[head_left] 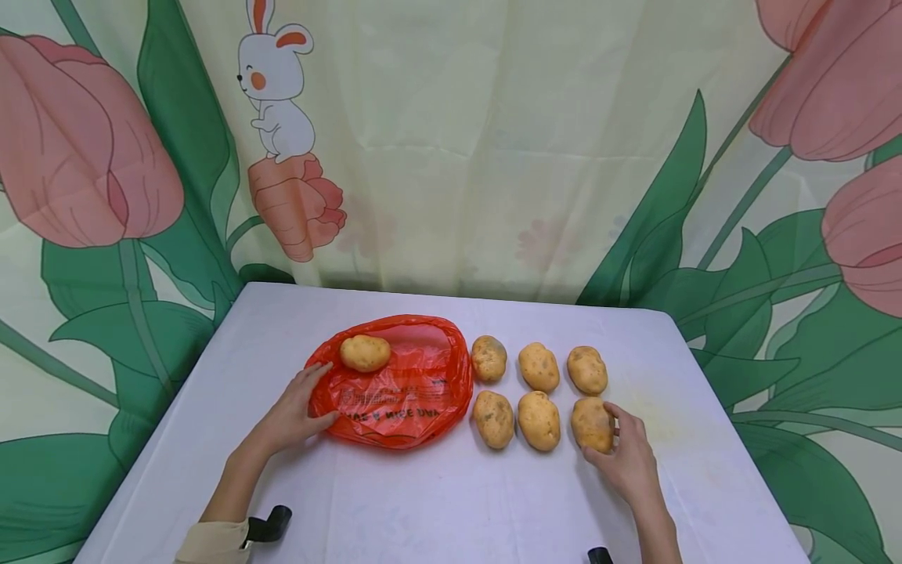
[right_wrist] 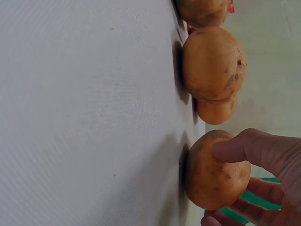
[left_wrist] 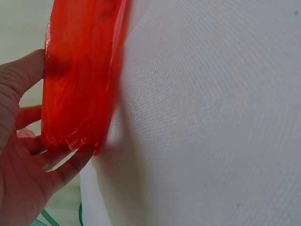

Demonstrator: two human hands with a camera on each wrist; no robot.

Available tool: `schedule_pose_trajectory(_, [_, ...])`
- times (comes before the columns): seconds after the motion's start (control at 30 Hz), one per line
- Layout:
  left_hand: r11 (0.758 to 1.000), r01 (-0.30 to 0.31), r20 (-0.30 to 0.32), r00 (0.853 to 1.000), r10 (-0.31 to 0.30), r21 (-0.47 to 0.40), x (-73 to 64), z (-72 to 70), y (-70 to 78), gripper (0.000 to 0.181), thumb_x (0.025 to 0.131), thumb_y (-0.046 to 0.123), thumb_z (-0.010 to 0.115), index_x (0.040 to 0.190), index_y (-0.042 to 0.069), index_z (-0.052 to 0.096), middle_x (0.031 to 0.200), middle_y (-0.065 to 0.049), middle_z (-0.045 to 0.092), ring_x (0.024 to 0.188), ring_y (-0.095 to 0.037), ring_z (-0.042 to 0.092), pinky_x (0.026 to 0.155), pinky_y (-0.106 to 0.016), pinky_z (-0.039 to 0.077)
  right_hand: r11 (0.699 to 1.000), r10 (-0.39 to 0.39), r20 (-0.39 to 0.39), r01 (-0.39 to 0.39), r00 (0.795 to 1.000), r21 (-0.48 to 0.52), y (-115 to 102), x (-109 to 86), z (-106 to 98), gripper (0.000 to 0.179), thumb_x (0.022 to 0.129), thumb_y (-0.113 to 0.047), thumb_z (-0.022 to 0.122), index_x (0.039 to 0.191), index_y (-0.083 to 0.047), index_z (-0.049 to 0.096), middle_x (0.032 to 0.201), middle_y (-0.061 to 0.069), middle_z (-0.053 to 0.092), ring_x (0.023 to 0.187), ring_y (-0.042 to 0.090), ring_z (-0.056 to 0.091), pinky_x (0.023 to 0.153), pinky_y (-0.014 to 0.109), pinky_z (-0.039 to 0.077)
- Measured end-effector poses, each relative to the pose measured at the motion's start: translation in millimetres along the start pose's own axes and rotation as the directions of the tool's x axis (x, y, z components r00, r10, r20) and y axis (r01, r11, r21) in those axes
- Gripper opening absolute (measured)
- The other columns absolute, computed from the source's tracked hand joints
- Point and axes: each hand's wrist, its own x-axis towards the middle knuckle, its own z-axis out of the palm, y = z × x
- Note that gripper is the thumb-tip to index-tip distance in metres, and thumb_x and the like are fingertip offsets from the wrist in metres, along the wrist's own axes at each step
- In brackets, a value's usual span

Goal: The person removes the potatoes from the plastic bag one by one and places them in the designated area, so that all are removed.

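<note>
A red plastic bag (head_left: 430, 376) lies spread wide on the table with its rim turned up, a potato (head_left: 365, 353) inside at its far left. My left hand (head_left: 299, 407) rests against the bag's left side, thumb and fingers spread along the rim. The left wrist view shows those fingers touching the red plastic wall (left_wrist: 77, 80). At the right end of the near row, my right hand (head_left: 630, 456) holds a potato (head_left: 590, 423) on the table between thumb and fingers. That same potato (right_wrist: 214, 181) has the thumb on its side in the right wrist view.
Right of the bag, potatoes stand in two rows, including a far-row potato (head_left: 539, 366) and a near-row one (head_left: 539, 421). A white cloth covers the table (head_left: 395, 501). Behind it hangs a printed curtain (head_left: 486, 157) with tulips and a rabbit.
</note>
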Motion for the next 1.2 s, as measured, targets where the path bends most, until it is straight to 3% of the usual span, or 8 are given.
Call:
schedule_pose_trajectory(0.37, [1.000, 0.008, 0.008, 1.000, -0.008, -0.005, -0.4, 0.6, 0.9, 0.092, 0.087, 0.023, 0.080, 0.159, 0.004, 0.026, 0.161, -0.031, 0.023, 0.147, -0.055, 0.020, 0.106, -0.073, 0.038, 1.000, -0.002, -0.015, 0.002, 1.000, -0.012, -4, 0.0, -1, 0.086, 0.083, -0.010, 0.079, 0.153, 0.005, 0.031, 0.152, 0.035, 0.028, 0.142, 0.052, 0.026, 0.117, 0.068, 0.026])
schedule_pose_trajectory(0.53, [1.000, -0.005, 0.002, 1.000, 0.005, -0.002, -0.8, 0.0, 1.3, 0.091, 0.087, 0.023, 0.079, 0.159, 0.003, 0.027, 0.160, -0.031, 0.024, 0.146, -0.055, 0.022, 0.107, -0.073, 0.037, 0.997, -0.078, -0.082, 0.079, 0.994, 0.007, -11, -4.6, -1, 0.082, 0.082, -0.009, 0.080, 0.150, 0.005, 0.036, 0.148, 0.033, 0.035, 0.138, 0.050, 0.031, 0.113, 0.065, 0.030])
schedule_pose_trajectory(0.77, [1.000, -0.011, -0.006, 1.000, 0.011, -0.002, -2.5, 0.8, 0.9, 0.090, 0.087, 0.022, 0.079, 0.159, 0.003, 0.027, 0.160, -0.031, 0.023, 0.146, -0.055, 0.022, 0.106, -0.073, 0.037, 0.971, -0.191, -0.172, 0.212, 0.966, 0.109, -33, -12.5, 4, 0.073, 0.081, -0.006, 0.082, 0.144, 0.003, 0.047, 0.141, 0.029, 0.044, 0.128, 0.045, 0.042, 0.103, 0.061, 0.040])
schedule_pose_trajectory(0.93, [1.000, -0.005, -0.006, 1.000, 0.005, -0.002, -2.2, 0.2, 1.7, 0.091, 0.087, 0.022, 0.079, 0.159, 0.003, 0.027, 0.160, -0.031, 0.023, 0.146, -0.054, 0.024, 0.105, -0.072, 0.039, 0.936, -0.265, -0.177, 0.297, 0.948, 0.190, -53, -17.4, 12, 0.070, 0.081, -0.006, 0.083, 0.143, -0.003, 0.051, 0.140, 0.022, 0.049, 0.126, 0.040, 0.047, 0.103, 0.058, 0.045])
schedule_pose_trajectory(1.2, [1.000, 0.000, 0.001, 1.000, 0.000, 0.000, -1.8, 0.5, 1.1, 0.091, 0.087, 0.021, 0.079, 0.159, 0.003, 0.026, 0.160, -0.030, 0.023, 0.146, -0.054, 0.024, 0.106, -0.071, 0.039, 0.904, -0.307, -0.154, 0.338, 0.939, 0.261, -77, -21.4, 23, 0.069, 0.081, -0.006, 0.085, 0.142, -0.002, 0.053, 0.140, 0.016, 0.053, 0.133, 0.030, 0.046, 0.106, 0.055, 0.048])
